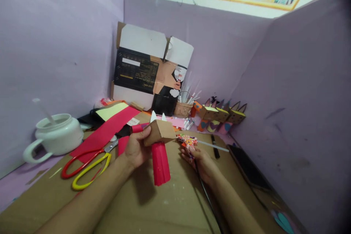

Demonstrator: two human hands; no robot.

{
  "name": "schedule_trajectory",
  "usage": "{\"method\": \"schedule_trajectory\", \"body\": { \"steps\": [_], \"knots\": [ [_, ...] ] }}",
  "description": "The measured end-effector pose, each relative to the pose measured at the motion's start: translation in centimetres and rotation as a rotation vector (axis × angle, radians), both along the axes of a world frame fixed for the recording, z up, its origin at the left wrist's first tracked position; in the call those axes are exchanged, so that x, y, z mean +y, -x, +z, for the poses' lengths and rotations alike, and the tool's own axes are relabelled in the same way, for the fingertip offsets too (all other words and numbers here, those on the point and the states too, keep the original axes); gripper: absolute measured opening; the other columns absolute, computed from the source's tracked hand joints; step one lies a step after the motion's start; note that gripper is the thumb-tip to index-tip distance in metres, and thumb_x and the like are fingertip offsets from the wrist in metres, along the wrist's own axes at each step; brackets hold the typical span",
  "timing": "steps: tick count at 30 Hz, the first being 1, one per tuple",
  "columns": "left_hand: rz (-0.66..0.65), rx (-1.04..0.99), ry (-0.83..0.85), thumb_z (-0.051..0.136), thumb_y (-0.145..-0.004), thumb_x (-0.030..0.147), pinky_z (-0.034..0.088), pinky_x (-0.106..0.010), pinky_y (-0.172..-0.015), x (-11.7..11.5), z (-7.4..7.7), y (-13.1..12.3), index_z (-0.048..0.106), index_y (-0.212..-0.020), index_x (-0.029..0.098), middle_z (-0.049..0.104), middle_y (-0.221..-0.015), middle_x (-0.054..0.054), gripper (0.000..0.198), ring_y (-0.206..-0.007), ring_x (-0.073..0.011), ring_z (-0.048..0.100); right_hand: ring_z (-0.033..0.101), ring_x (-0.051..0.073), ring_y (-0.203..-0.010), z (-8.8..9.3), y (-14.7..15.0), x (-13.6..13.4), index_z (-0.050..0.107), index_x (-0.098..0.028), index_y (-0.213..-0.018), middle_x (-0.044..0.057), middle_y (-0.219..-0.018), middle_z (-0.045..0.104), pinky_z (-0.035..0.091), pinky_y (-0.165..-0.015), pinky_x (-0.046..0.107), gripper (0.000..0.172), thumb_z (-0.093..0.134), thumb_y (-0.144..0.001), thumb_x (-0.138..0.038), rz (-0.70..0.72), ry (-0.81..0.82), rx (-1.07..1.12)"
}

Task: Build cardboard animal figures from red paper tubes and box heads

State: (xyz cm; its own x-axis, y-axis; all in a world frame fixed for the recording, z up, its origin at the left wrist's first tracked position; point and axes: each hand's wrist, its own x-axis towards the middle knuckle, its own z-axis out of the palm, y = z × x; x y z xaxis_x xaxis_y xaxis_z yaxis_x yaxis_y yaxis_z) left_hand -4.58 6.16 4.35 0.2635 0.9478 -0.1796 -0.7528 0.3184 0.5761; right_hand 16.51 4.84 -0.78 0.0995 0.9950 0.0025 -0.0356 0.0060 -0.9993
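Note:
My left hand (138, 150) is closed around a small brown cardboard box (159, 131) with two white pointed ears on top. A red paper tube (160, 164) hangs below the box, apparently joined to it. In my right hand (201, 162) is a hot glue gun (188, 141) with a colourful pattern; a translucent glue stick (212, 145) sticks out to the right and a black cord runs down from the handle. The gun's nozzle points at the right side of the box, close to it; whether they touch I cannot tell.
Red-and-yellow scissors (91, 164) and a white mug (59, 133) are on the left, beside red paper (109, 128). Behind stand a flattened printed carton (137, 69), a basket of glue sticks (183, 109) and several eared box figures (219, 113). A dark phone-like slab (248, 166) lies right.

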Motion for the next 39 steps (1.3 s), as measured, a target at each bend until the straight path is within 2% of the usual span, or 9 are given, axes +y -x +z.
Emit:
{"method": "schedule_trajectory", "body": {
  "steps": [8,12,14,18,22,27,30,33,39],
  "knots": [
    [0.08,0.002,0.012,0.06,-0.073,0.015,0.051,-0.028,-0.057,-0.1,0.0,-0.1,0.064,-0.09,0.013,0.069,-0.069,-0.003,0.018,-0.057,-0.0162,0.062,0.064,0.029,-0.082,0.9,-1.5,-0.9,0.069,-0.017,-0.068,0.007,-0.069,0.069,0.049,-0.069,0.038,0.023,0.07,-0.06,-0.039,-0.159,-0.076,-0.397],
    [0.098,0.041,0.004,0.06,-0.073,0.018,0.054,-0.031,-0.062,-0.2,-0.1,-0.2,0.066,-0.089,0.013,0.07,-0.073,-0.005,0.018,-0.064,-0.0191,0.065,0.059,0.032,-0.096,2.0,-0.6,-2.1,0.07,-0.016,-0.079,0.012,-0.087,0.069,0.046,-0.077,0.042,0.029,0.065,-0.067,-0.042,-0.235,-0.139,-0.51],
    [0.094,0.047,-0.022,0.06,-0.074,0.018,0.055,-0.034,-0.065,-0.3,0.0,-0.3,0.066,-0.092,0.014,0.071,-0.078,-0.006,0.02,-0.069,-0.0207,0.066,0.059,0.03,-0.099,2.3,0.6,-3.0,0.066,-0.015,-0.1,0.014,-0.101,0.067,0.048,-0.078,0.042,0.044,0.062,-0.07,-0.046,-0.173,-0.154,-0.439],
    [0.071,0.048,-0.047,0.06,-0.075,0.017,0.056,-0.034,-0.07,-0.4,-0.1,-0.5,0.066,-0.094,0.013,0.071,-0.08,-0.006,0.02,-0.07,-0.0197,0.065,0.063,0.028,-0.096,2.2,3.6,-4.7,0.045,-0.016,-0.126,0.017,-0.118,0.058,0.054,-0.065,0.035,0.08,0.074,-0.059,-0.047,0.294,-0.015,-0.019],
    [0.061,0.049,-0.08,0.06,-0.076,0.017,0.055,-0.035,-0.075,-0.4,-0.4,-0.9,0.066,-0.093,0.013,0.072,-0.082,-0.006,0.019,-0.072,-0.0202,0.066,0.064,0.028,-0.093,2.3,5.4,-5.3,0.037,-0.021,-0.131,0.015,-0.12,0.056,0.054,-0.053,0.03,0.094,0.082,-0.05,-0.039,0.269,0.026,0.041],
    [0.025,0.096,-0.068,0.059,-0.076,0.019,0.056,-0.038,-0.074,-0.7,-0.5,-1.6,0.066,-0.099,0.012,0.072,-0.085,-0.008,0.024,-0.075,-0.0236,0.066,0.062,0.025,-0.086,3.1,5.8,-5.4,0.049,-0.02,-0.118,0.01,-0.111,0.059,0.053,-0.047,0.026,0.08,0.084,-0.046,-0.03,0.182,0.018,-0.01],
    [0.014,0.112,-0.061,0.058,-0.076,0.018,0.057,-0.036,-0.071,-0.8,-0.4,-1.8,0.067,-0.097,0.013,0.071,-0.081,-0.008,0.024,-0.073,-0.0231,0.066,0.059,0.017,-0.065,3.2,5.9,-5.5,0.054,-0.02,-0.11,0.005,-0.093,0.062,0.047,-0.04,0.023,0.068,0.082,-0.049,-0.03,0.161,0.043,-0.029],
    [0.014,0.148,-0.089,0.059,-0.074,0.017,0.057,-0.035,-0.071,-0.8,-0.4,-1.9,0.067,-0.097,0.013,0.072,-0.082,-0.008,0.025,-0.075,-0.0233,0.066,0.046,0.008,-0.045,2.9,5.9,-5.5,0.059,-0.019,-0.1,-0.002,-0.071,0.057,0.041,-0.035,0.021,0.054,0.08,-0.052,-0.032,0.168,0.056,-0.031],
    [0.006,0.179,-0.119,0.059,-0.072,0.014,0.057,-0.035,-0.068,-0.7,-0.6,-1.9,0.067,-0.098,0.012,0.071,-0.081,-0.008,0.027,-0.073,-0.0233,0.066,0.04,0.006,-0.041,2.9,5.9,-5.5,0.061,-0.019,-0.094,-0.005,-0.063,0.052,0.038,-0.036,0.02,0.047,0.08,-0.052,-0.03,0.126,0.081,-0.022]
  ]
}}
